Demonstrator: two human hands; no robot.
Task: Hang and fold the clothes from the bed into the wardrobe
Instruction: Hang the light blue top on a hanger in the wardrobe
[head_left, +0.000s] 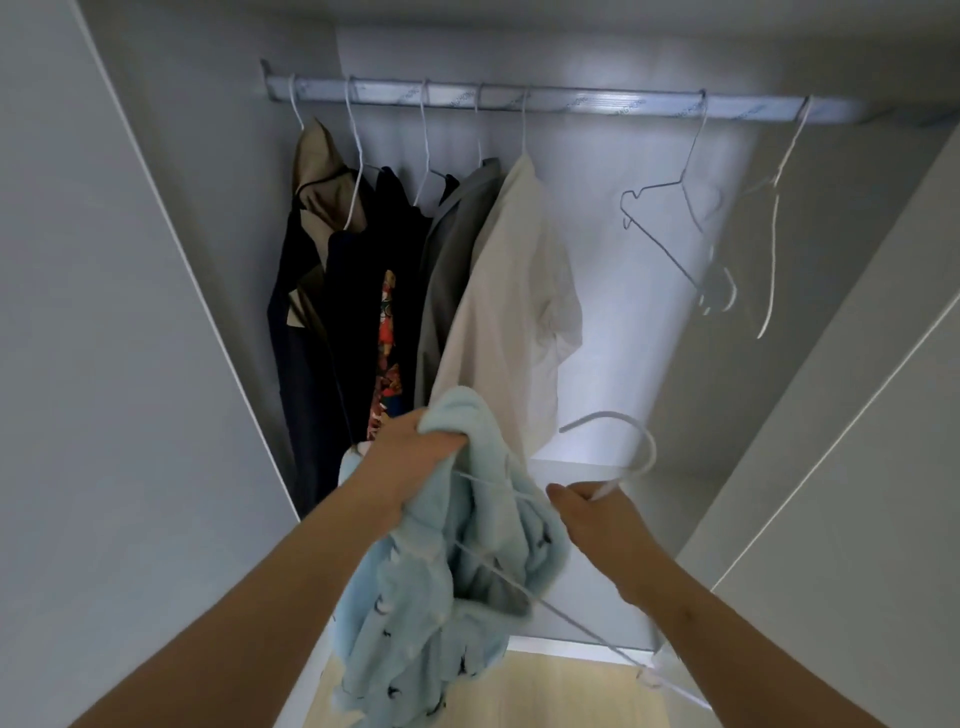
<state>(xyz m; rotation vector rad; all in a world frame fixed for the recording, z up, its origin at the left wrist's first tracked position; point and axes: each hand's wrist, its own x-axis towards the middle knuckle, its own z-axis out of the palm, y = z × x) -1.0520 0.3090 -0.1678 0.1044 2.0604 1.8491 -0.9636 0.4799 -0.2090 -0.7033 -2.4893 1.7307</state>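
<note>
Light-blue fleece garment (447, 571) hangs before the open wardrobe (623, 364), its top bunched in the left hand (410, 452). The right hand (592, 514) pinches the white wire hanger (628, 475) at the neck, probably to thread it inside.

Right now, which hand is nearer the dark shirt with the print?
Left. The left hand, gripping the blue garment, is just below the dark shirt; the right hand holds a hanger farther right.
</note>
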